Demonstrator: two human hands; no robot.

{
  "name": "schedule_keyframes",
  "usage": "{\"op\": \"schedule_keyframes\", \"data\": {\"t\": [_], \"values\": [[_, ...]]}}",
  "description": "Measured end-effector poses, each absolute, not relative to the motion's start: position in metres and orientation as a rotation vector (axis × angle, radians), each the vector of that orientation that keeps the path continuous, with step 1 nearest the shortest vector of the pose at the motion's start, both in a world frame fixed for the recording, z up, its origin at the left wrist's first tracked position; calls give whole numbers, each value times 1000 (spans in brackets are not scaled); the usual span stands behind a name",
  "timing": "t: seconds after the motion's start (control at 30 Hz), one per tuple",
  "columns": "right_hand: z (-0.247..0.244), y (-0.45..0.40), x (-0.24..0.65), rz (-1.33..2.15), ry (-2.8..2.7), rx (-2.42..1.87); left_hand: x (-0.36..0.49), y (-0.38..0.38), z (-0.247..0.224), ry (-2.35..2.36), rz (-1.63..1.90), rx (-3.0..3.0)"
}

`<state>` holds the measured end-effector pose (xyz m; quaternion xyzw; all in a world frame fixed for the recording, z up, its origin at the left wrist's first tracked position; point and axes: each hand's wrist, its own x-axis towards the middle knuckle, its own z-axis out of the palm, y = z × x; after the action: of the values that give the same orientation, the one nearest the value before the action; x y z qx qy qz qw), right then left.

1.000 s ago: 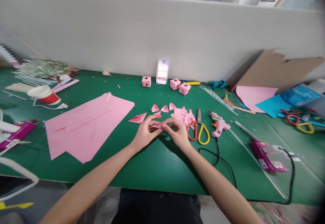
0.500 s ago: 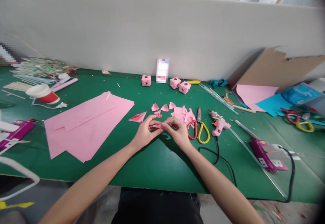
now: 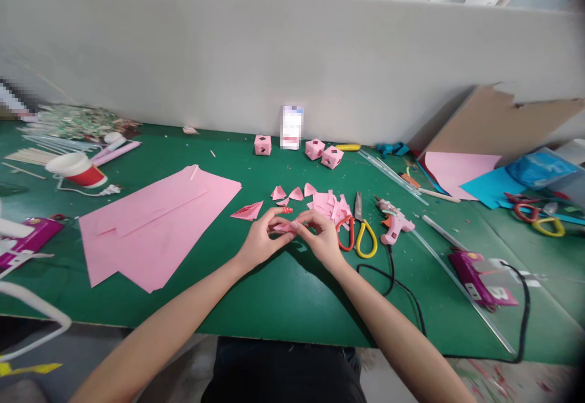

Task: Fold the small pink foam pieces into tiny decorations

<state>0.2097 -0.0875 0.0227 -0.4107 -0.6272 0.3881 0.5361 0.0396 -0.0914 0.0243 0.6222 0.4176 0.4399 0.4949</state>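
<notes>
Between both hands, above the green table, is a small piece of pink paper (image 3: 283,227), mostly covered by fingers. My left hand (image 3: 264,235) is closed on its left side; something orange-red is wrapped round a fingertip. My right hand (image 3: 319,234) pinches the same paper from the right. Just beyond lie small folded pink paper pieces (image 3: 296,194) and a longer pointed folded pink paper (image 3: 247,211). A pile of cut pink paper slips (image 3: 329,203) sits behind my right hand. Scissors (image 3: 359,229) with red and yellow handles lie right beside that hand.
Large pink sheets (image 3: 155,232) cover the left side. Pink paper cubes (image 3: 263,145) and a phone (image 3: 292,127) stand at the back. On the right are a pink glue gun (image 3: 397,225) with a black cord and a purple power box (image 3: 475,281). A paper cup (image 3: 77,169) stands far left.
Both hands stay almost in place with the pink paper between them. The fingers have shifted only slightly, and nothing on the table has moved.
</notes>
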Motion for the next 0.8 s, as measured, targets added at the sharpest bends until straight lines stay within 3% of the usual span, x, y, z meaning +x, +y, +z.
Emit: {"op": "schedule_keyframes", "data": {"t": [0.33,0.8], "values": [[21,-87,210,952,-1492,-979,38,-90,26,1064,1052,1648],[19,-88,208,1155,-1500,-1092,36,-87,37,1023,1166,1225]]}}
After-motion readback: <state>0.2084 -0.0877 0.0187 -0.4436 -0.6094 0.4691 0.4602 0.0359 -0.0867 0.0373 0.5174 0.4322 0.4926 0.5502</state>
